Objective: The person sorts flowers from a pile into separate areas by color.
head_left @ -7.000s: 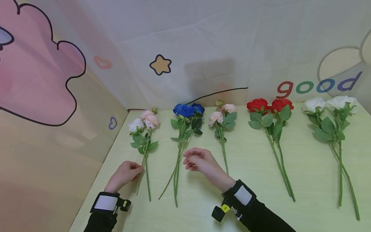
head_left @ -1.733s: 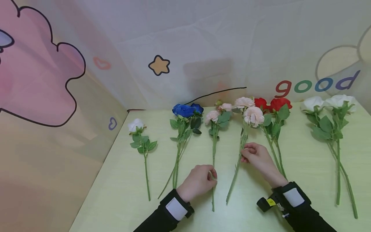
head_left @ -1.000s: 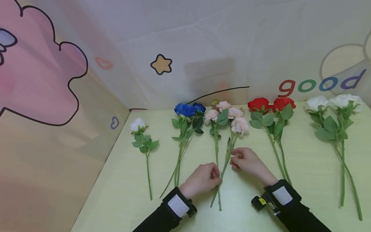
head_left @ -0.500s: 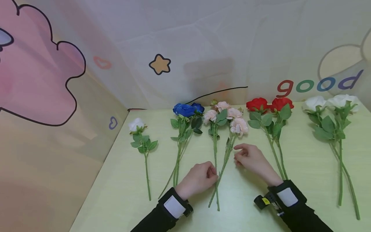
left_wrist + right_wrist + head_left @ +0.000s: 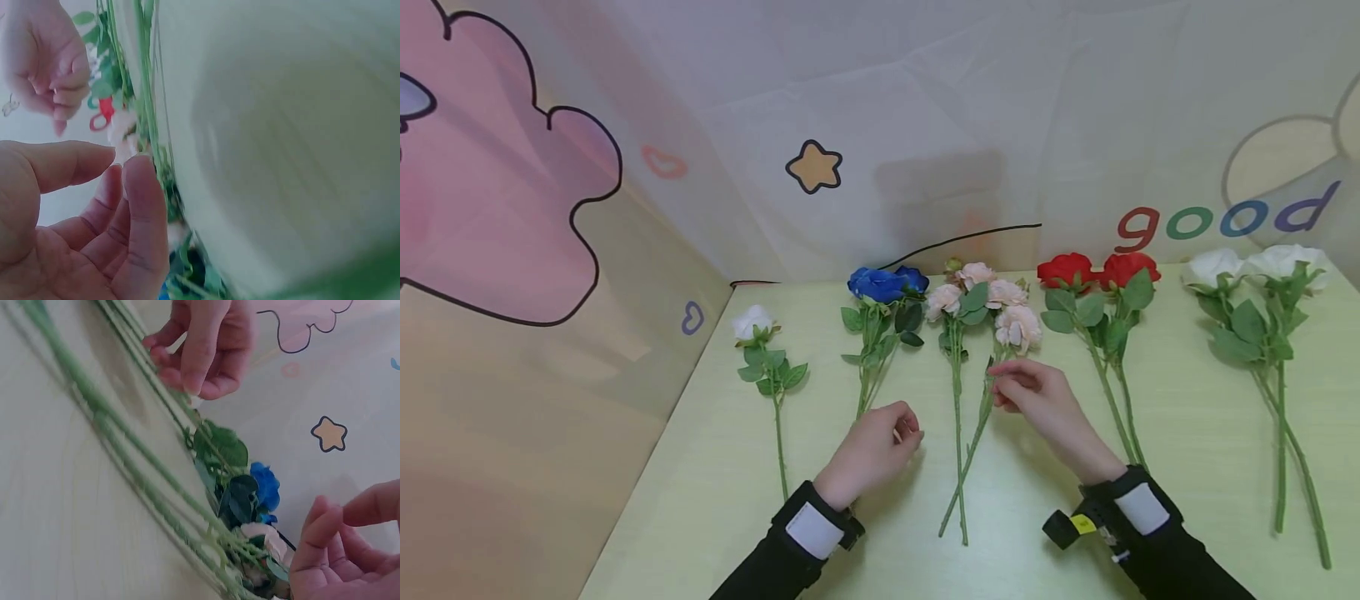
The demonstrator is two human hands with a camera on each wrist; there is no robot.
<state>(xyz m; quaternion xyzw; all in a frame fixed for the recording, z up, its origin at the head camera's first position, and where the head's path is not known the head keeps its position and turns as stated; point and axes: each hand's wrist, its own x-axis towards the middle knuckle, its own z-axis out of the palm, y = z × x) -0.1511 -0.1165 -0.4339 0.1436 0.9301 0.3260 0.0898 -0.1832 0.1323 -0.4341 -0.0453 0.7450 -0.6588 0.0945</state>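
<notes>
Two bunches of pale pink artificial flowers lie side by side, the left bunch (image 5: 943,302) and the right bunch (image 5: 1019,327), their stems crossing low down. My right hand (image 5: 1041,400) is at the upper stem of the right bunch, fingers loosely bent. In the right wrist view, nothing shows between its thumb and fingertips (image 5: 322,528). My left hand (image 5: 876,446) hovers over the lower stems of the blue flowers (image 5: 880,285), covering part of them. The left wrist view shows its thumb and fingers close together, holding nothing.
A single white rose (image 5: 752,323) lies at the left of the pale table (image 5: 700,533). To the right are two red roses (image 5: 1067,271) and, farther right, white roses (image 5: 1285,267) with long crossing stems. A printed cloth backdrop (image 5: 925,125) stands behind the table.
The pink flowers that lay beside the left white rose now lie by the other pink bunch. My left hand has let go of the stems and moved left; my right hand has shifted slightly.
</notes>
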